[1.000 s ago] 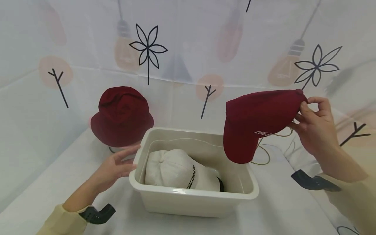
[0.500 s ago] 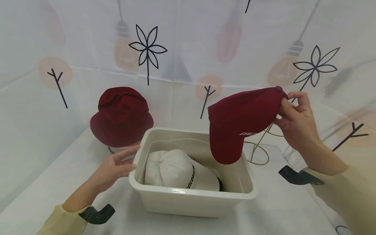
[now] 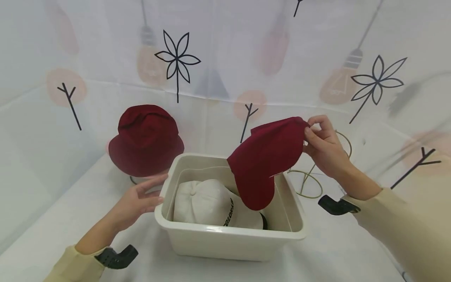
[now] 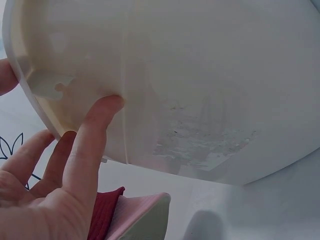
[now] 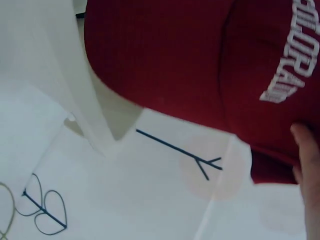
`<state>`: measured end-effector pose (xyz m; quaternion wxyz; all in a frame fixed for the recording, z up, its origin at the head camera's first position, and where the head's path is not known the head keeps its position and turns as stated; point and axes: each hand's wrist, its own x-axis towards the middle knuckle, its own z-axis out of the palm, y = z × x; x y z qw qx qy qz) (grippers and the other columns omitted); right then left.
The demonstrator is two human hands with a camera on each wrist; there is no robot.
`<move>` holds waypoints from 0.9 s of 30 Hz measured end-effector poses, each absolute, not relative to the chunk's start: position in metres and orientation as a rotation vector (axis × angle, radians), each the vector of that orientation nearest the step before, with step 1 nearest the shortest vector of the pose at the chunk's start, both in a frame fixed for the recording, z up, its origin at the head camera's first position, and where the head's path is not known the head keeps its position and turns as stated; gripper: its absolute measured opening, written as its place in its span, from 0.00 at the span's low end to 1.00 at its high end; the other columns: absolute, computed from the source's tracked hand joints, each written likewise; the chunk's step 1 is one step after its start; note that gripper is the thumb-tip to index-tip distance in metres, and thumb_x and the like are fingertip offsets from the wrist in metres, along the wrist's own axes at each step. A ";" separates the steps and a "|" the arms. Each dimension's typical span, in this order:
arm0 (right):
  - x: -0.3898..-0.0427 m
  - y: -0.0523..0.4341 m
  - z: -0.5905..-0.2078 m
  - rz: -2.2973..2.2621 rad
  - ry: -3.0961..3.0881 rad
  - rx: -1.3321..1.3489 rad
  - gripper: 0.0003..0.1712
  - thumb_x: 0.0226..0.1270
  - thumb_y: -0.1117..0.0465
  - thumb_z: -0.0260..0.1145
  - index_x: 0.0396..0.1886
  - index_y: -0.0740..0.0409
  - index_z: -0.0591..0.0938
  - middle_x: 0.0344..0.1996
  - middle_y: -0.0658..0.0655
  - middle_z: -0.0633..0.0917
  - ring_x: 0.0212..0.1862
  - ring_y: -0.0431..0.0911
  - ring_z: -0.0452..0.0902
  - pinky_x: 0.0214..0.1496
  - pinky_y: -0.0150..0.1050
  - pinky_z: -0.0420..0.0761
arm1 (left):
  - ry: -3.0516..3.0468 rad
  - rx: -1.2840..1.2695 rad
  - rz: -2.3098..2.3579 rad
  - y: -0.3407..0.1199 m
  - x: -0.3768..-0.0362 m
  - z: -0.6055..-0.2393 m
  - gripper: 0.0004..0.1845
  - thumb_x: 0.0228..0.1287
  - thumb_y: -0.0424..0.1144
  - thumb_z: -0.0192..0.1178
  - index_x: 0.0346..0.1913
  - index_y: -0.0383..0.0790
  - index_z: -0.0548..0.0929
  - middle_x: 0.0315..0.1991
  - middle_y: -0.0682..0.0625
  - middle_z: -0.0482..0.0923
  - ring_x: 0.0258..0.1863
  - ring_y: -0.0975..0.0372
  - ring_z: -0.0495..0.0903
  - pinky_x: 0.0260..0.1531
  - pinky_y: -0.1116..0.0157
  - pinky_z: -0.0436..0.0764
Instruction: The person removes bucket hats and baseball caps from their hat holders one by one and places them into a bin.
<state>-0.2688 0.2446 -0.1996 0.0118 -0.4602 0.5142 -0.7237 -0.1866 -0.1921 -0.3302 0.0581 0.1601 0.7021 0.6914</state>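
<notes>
In the head view my right hand pinches a dark red baseball cap at its crown. The cap's brim hangs down into a cream plastic bin, over a white baseball cap lying inside. Lettering shows on the red cap in the right wrist view. With fairly straight fingers, my left hand touches the bin's left side; in the left wrist view a fingertip rests against the bin's outer wall. The red cap covers part of the white cap's brim.
A dark red bucket hat sits on a stand behind the bin at left. Behind its right side stands a gold wire stand. Patterned white cloth rises behind the white tabletop.
My right hand has moved left, carrying the red baseball cap from the bin's right side to over its middle, with the brim now lower. My left hand stays at the bin.
</notes>
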 end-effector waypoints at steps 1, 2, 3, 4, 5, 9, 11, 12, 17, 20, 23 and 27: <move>-0.271 0.243 -0.201 -2.219 1.649 -1.441 0.09 0.72 0.72 0.43 0.44 0.57 0.68 0.38 0.58 0.80 0.41 0.46 0.77 0.40 0.38 0.79 | 2.131 0.485 2.095 -0.192 -0.187 -0.330 0.33 0.60 0.31 0.59 0.68 0.33 0.60 0.69 0.37 0.53 0.53 0.64 0.75 0.44 0.58 0.79; -0.273 0.242 -0.203 -2.182 1.667 -1.449 0.09 0.72 0.71 0.44 0.44 0.56 0.68 0.37 0.57 0.80 0.41 0.45 0.76 0.39 0.37 0.78 | 2.131 0.484 2.095 -0.192 -0.186 -0.330 0.33 0.60 0.31 0.59 0.68 0.33 0.60 0.69 0.37 0.53 0.53 0.64 0.76 0.44 0.58 0.79; -0.275 0.240 -0.204 -2.146 1.690 -1.450 0.09 0.72 0.71 0.45 0.44 0.55 0.68 0.37 0.56 0.79 0.41 0.45 0.76 0.39 0.36 0.78 | 2.131 0.484 2.096 -0.192 -0.186 -0.330 0.33 0.61 0.31 0.59 0.68 0.33 0.60 0.69 0.37 0.53 0.52 0.64 0.76 0.44 0.58 0.79; -0.276 0.239 -0.206 -2.110 1.705 -1.454 0.09 0.72 0.70 0.45 0.44 0.54 0.68 0.37 0.55 0.79 0.40 0.44 0.76 0.38 0.36 0.77 | 2.130 0.483 2.098 -0.192 -0.186 -0.330 0.33 0.61 0.31 0.59 0.68 0.33 0.60 0.69 0.37 0.53 0.52 0.64 0.76 0.44 0.58 0.79; -0.278 0.237 -0.207 -2.078 1.721 -1.455 0.09 0.72 0.70 0.45 0.44 0.53 0.68 0.37 0.55 0.79 0.40 0.44 0.75 0.38 0.35 0.77 | 2.131 0.482 2.098 -0.192 -0.186 -0.330 0.33 0.61 0.31 0.59 0.68 0.33 0.60 0.69 0.37 0.52 0.52 0.64 0.76 0.44 0.58 0.79; -0.284 0.231 -0.212 -1.946 1.784 -1.458 0.09 0.73 0.68 0.45 0.44 0.49 0.68 0.41 0.53 0.78 0.42 0.43 0.75 0.41 0.35 0.78 | 2.134 0.478 2.096 -0.192 -0.186 -0.329 0.33 0.61 0.31 0.59 0.68 0.33 0.60 0.69 0.37 0.52 0.52 0.63 0.76 0.44 0.57 0.79; -0.287 0.227 -0.214 -1.895 1.793 -1.460 0.10 0.73 0.69 0.45 0.44 0.49 0.68 0.44 0.53 0.78 0.44 0.43 0.76 0.43 0.36 0.78 | 2.139 0.475 2.092 -0.191 -0.186 -0.329 0.33 0.61 0.31 0.59 0.68 0.33 0.60 0.69 0.37 0.52 0.53 0.62 0.76 0.45 0.57 0.78; -0.289 0.225 -0.215 -1.872 1.796 -1.459 0.10 0.73 0.69 0.46 0.44 0.50 0.68 0.45 0.53 0.79 0.45 0.43 0.76 0.44 0.36 0.78 | 2.140 0.474 2.091 -0.191 -0.186 -0.329 0.33 0.61 0.31 0.59 0.68 0.33 0.60 0.69 0.37 0.53 0.53 0.62 0.76 0.45 0.56 0.78; -0.296 0.214 -0.220 -1.751 1.790 -1.468 0.10 0.73 0.69 0.45 0.44 0.50 0.68 0.48 0.53 0.78 0.47 0.45 0.76 0.47 0.38 0.78 | 2.142 0.482 2.094 -0.191 -0.186 -0.329 0.33 0.61 0.31 0.59 0.68 0.32 0.60 0.69 0.37 0.53 0.53 0.61 0.75 0.45 0.56 0.78; -0.301 0.209 -0.224 -1.660 1.824 -1.466 0.11 0.73 0.69 0.46 0.44 0.48 0.69 0.49 0.52 0.79 0.48 0.45 0.77 0.47 0.39 0.78 | 2.131 0.485 2.094 -0.191 -0.186 -0.329 0.33 0.61 0.31 0.59 0.68 0.32 0.60 0.69 0.36 0.53 0.53 0.62 0.76 0.45 0.56 0.78; -0.305 0.203 -0.227 -1.567 1.873 -1.447 0.11 0.72 0.69 0.46 0.42 0.48 0.69 0.50 0.52 0.79 0.49 0.47 0.77 0.47 0.41 0.78 | 2.124 0.481 2.091 -0.191 -0.186 -0.329 0.34 0.61 0.31 0.59 0.69 0.33 0.59 0.69 0.36 0.53 0.52 0.63 0.76 0.45 0.57 0.78; -0.308 0.196 -0.228 -1.470 1.974 -1.359 0.08 0.70 0.70 0.47 0.40 0.52 0.68 0.51 0.55 0.79 0.50 0.50 0.76 0.48 0.45 0.78 | 2.116 0.478 2.095 -0.191 -0.185 -0.328 0.34 0.61 0.31 0.59 0.69 0.33 0.59 0.69 0.36 0.53 0.52 0.63 0.76 0.45 0.58 0.78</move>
